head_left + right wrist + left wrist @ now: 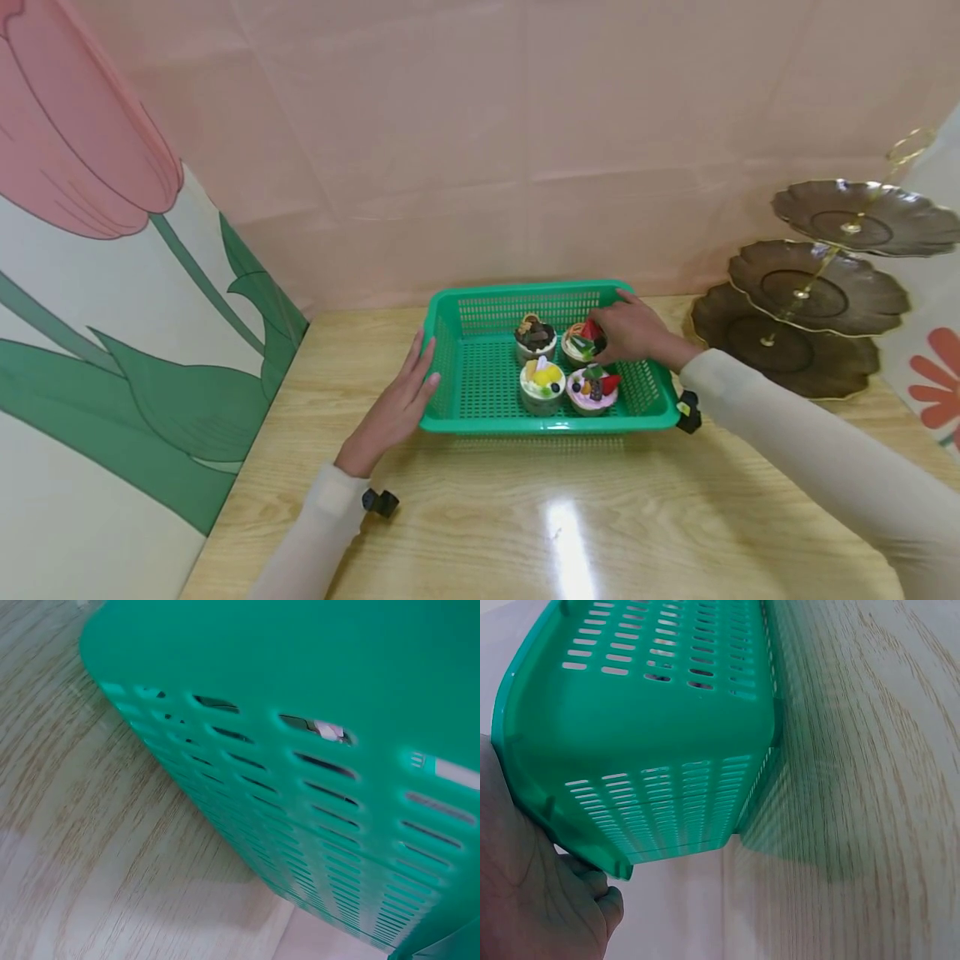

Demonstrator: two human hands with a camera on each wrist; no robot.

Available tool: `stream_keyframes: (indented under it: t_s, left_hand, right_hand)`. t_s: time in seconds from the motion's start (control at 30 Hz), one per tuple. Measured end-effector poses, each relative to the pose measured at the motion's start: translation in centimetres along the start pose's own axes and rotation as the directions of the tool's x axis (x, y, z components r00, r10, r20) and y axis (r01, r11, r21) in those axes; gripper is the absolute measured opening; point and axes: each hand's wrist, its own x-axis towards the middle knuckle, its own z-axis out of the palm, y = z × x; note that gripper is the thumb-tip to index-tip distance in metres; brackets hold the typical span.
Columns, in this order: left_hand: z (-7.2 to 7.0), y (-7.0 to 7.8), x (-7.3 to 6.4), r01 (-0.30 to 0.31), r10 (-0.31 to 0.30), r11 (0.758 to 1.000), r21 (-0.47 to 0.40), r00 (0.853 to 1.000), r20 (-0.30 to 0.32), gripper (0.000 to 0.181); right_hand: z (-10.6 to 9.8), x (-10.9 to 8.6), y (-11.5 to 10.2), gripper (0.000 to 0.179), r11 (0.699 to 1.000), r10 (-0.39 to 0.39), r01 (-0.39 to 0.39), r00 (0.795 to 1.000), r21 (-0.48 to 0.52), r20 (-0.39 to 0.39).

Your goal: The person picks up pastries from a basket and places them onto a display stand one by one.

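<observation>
A green plastic basket [480, 425] stands on the wooden table, holding several cupcakes. My left hand [390, 408] rests against the basket's left rim, its fingers fairly straight; in the left wrist view, the palm [540, 892] lies along the rim. Reaching over the right side, my right hand [633, 329] grips the back-right cupcake [576, 348], which has a red topping and is partly covered by the fingers. Beside it sit a chocolate cupcake [534, 335], a yellow-fruit cupcake [542, 387] and a pink-cream cupcake [591, 395]. The right wrist view shows only the basket's slotted outside [315, 810], not the hand.
A three-tier brown stand [821, 287] with gold edges and a gold rod stands at the right. Behind the table [465, 517] hangs a pink backdrop [420, 150]. A panel with a painted tulip [90, 125] rises along the left.
</observation>
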Motion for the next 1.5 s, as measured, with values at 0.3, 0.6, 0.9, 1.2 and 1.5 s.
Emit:
stream_keyframes:
  t_s: [0.3, 0.6, 0.9, 1.2, 1.5]
  left_hand:
    - [0.2, -0.2, 0.0, -0.001, 0.001, 1.0, -0.02, 1.0, -0.006, 0.06]
    - [0.2, -0.1, 0.0, -0.022, 0.021, 0.999, -0.042, 1.0, -0.011, 0.059]
    - [0.2, 0.0, -0.1, -0.021, 0.02, 0.999, -0.039, 1.0, -0.021, 0.061]
    - [0.5, 0.1, 0.0, -0.007, 0.006, 0.999, -0.048, 1.0, -0.018, 0.059]
    - [0.3, 0.3, -0.1, -0.006, 0.005, 0.999, -0.043, 1.0, -0.021, 0.061]
  right_hand:
    - [-0.3, -0.4, -0.4, 0.076, 1.0, -0.013, 0.013, 1.0, 0.0, 0.002]
    - [-0.3, -0.3, -0.2, 0.075, 0.999, 0.007, -0.007, 1.0, 0.051, 0.006]
    - [0.0, -0.1, 0.3, 0.074, 0.991, 0.022, -0.019, 0.999, 0.13, -0.026]
    - [-0.5, -0.5, 0.3, 0.072, 0.968, 0.061, -0.036, 0.994, 0.25, -0.092]
    - [-1.8, -1.4, 0.6, 0.063, 0.904, 0.072, -0.016, 0.991, 0.427, -0.115]
